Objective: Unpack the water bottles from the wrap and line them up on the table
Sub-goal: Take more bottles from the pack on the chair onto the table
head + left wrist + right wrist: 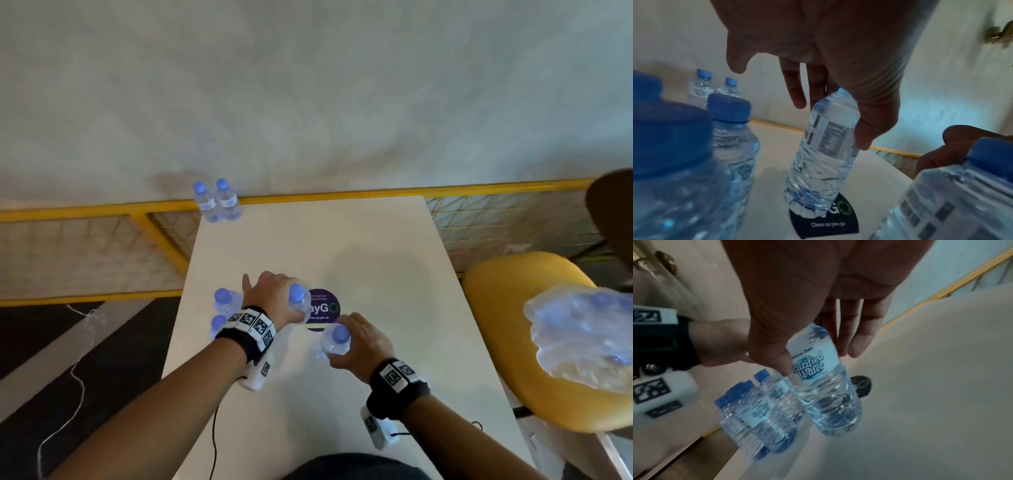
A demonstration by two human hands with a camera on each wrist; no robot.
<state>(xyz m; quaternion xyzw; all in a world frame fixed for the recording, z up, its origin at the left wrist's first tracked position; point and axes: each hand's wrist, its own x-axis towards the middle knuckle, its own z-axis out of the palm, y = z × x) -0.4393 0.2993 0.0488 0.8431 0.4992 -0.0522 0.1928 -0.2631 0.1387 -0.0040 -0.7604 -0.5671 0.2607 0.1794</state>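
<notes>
My left hand grips a clear water bottle with a blue cap near its top. The bottle is tilted, with its base over a dark round sticker. Just to the right and nearer me, my right hand holds a second bottle by its label, between thumb and fingers, low over the white table. Two bottles stand just left of my left hand. Another pair stands at the table's far left corner. The plastic wrap holds more bottles.
The wrap lies on a yellow chair to the right of the table. A yellow railing with mesh runs behind the table, before a pale wall. A thin cable hangs over the table's near edge.
</notes>
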